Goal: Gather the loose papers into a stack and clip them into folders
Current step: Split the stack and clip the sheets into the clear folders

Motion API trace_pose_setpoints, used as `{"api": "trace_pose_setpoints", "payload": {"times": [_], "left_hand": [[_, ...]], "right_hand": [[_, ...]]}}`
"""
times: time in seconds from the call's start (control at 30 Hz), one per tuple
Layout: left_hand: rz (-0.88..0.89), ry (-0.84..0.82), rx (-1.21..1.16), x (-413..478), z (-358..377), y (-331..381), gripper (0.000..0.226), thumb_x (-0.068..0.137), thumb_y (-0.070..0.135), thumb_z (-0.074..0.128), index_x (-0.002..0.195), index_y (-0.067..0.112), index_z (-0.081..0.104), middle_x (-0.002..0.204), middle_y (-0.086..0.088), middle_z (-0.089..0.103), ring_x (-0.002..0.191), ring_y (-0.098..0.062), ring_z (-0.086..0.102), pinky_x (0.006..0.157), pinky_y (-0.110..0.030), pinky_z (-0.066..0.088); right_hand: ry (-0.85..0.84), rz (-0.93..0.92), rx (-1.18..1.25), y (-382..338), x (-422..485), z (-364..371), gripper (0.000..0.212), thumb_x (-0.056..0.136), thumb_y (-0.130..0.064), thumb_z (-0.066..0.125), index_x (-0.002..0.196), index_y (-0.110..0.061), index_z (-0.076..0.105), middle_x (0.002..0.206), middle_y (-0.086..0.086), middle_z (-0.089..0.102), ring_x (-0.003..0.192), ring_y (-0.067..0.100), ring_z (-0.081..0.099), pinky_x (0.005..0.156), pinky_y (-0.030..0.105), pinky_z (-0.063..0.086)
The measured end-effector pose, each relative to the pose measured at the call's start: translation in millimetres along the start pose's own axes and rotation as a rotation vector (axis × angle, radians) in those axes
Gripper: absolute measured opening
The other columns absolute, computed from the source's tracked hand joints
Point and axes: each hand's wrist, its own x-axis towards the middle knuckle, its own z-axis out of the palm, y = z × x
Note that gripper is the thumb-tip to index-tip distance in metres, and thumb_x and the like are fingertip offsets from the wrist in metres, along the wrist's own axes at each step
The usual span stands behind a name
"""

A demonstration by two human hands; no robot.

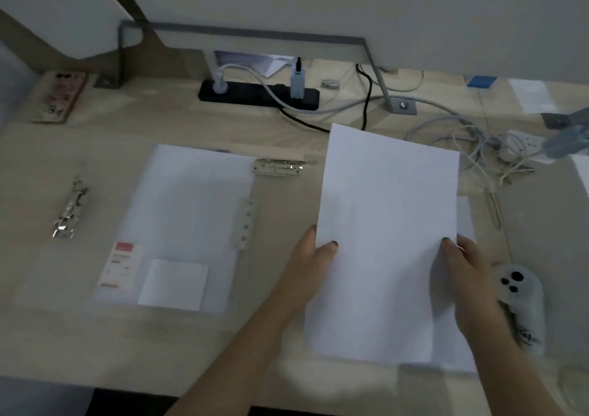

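Note:
A stack of white papers (pixel 385 224) is held up off the desk, right of centre. My left hand (pixel 314 256) pinches its left edge, thumb on top. My right hand (pixel 465 269) pinches the right edge the same way. Another white sheet (pixel 465 221) lies flat beneath, showing at the right. An open translucent folder (pixel 191 211) lies to the left, with a red-labelled card (pixel 120 265), a small white sheet (pixel 173 283) and a metal clip strip (pixel 245 224) at its right edge. Loose metal binder clips lie at the far left (pixel 70 211) and above the folder (pixel 277 167).
A black power strip (pixel 258 92) with plugs and tangled grey and black cables (pixel 471 141) fills the back of the desk. A white phone (pixel 522 304) lies by my right wrist. A pink case (pixel 60 97) sits at the back left. The desk's front edge (pixel 127 380) runs below.

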Motion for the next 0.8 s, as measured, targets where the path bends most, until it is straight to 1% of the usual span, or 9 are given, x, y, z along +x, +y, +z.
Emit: {"api": "trace_pose_setpoints", "payload": {"times": [0.07,0.13,0.23,0.3,0.37,0.47,0.6,0.7,0.8], "left_hand": [[-0.044,0.086,-0.024,-3,-28,-1,0.034,0.077,0.021,0.051,0.111,0.025,0.053,0.107,0.008,0.062,0.098,-0.008,0.060,0.092,-0.025,0.046],[-0.105,0.203,0.004,-7,-64,-4,0.030,0.085,0.015,0.055,0.114,0.021,0.052,0.103,0.002,0.063,0.091,-0.016,0.061,0.085,-0.032,0.048],[-0.120,0.350,0.076,-13,-101,-11,0.018,0.090,0.012,0.048,0.106,0.020,0.048,0.085,0.002,0.058,0.071,-0.014,0.055,0.061,-0.021,0.044],[-0.115,0.424,0.102,-12,-122,-18,0.009,0.094,0.018,0.044,0.102,0.016,0.047,0.077,0.001,0.051,0.064,-0.013,0.047,0.055,-0.020,0.038],[-0.124,0.466,0.133,-8,-140,-27,0.014,0.098,0.022,0.038,0.095,0.011,0.046,0.070,0.000,0.043,0.060,-0.012,0.040,0.054,-0.021,0.033],[-0.160,0.455,0.211,0,-159,-34,0.021,0.099,0.022,0.032,0.087,0.010,0.045,0.064,0.000,0.038,0.057,-0.013,0.037,0.053,-0.027,0.029],[-0.219,0.333,0.429,16,-181,-43,0.022,0.097,0.023,0.036,0.078,0.016,0.043,0.063,0.003,0.041,0.055,-0.011,0.038,0.052,-0.027,0.029],[-0.267,0.260,0.514,28,-195,-46,0.019,0.096,0.026,0.038,0.091,0.013,0.051,0.068,0.003,0.049,0.064,-0.017,0.049,0.062,-0.030,0.040],[-0.297,0.178,0.559,34,-206,-47,0.019,0.096,0.026,0.040,0.093,0.013,0.053,0.077,-0.002,0.056,0.074,-0.025,0.057,0.077,-0.038,0.050]], "right_hand": [[-0.028,-0.020,-0.004,-5,-6,24,0.014,0.094,-0.021,0.048,0.101,-0.018,0.059,0.084,0.002,0.056,0.085,0.021,0.051,0.070,0.030,0.038],[-0.074,-0.012,-0.006,-6,-16,57,0.014,0.093,-0.019,0.051,0.104,-0.016,0.059,0.093,0.003,0.056,0.090,0.019,0.050,0.074,0.029,0.037],[-0.167,0.014,0.003,-4,-30,93,0.012,0.092,-0.013,0.051,0.095,-0.007,0.061,0.086,0.009,0.056,0.082,0.021,0.050,0.072,0.031,0.038],[-0.206,0.037,-0.015,-1,-39,117,0.012,0.091,-0.011,0.051,0.089,-0.004,0.061,0.077,0.010,0.054,0.074,0.022,0.049,0.069,0.031,0.037],[-0.214,0.080,-0.042,2,-44,139,0.013,0.091,-0.011,0.050,0.087,-0.009,0.061,0.073,0.006,0.055,0.071,0.020,0.049,0.070,0.030,0.038],[-0.196,0.148,-0.076,9,-43,159,0.015,0.092,-0.013,0.048,0.087,-0.012,0.061,0.074,0.004,0.055,0.071,0.018,0.050,0.067,0.028,0.039],[-0.147,0.195,-0.105,14,-40,173,0.014,0.093,-0.010,0.047,0.086,-0.009,0.059,0.070,0.003,0.049,0.067,0.017,0.044,0.056,0.025,0.032],[-0.131,0.210,-0.142,18,-39,176,0.018,0.093,-0.010,0.047,0.079,-0.009,0.058,0.069,0.005,0.048,0.070,0.020,0.042,0.057,0.028,0.031],[-0.135,0.243,-0.164,25,-41,176,0.017,0.092,-0.010,0.047,0.078,-0.007,0.057,0.073,0.011,0.047,0.072,0.022,0.042,0.060,0.030,0.031]]}}
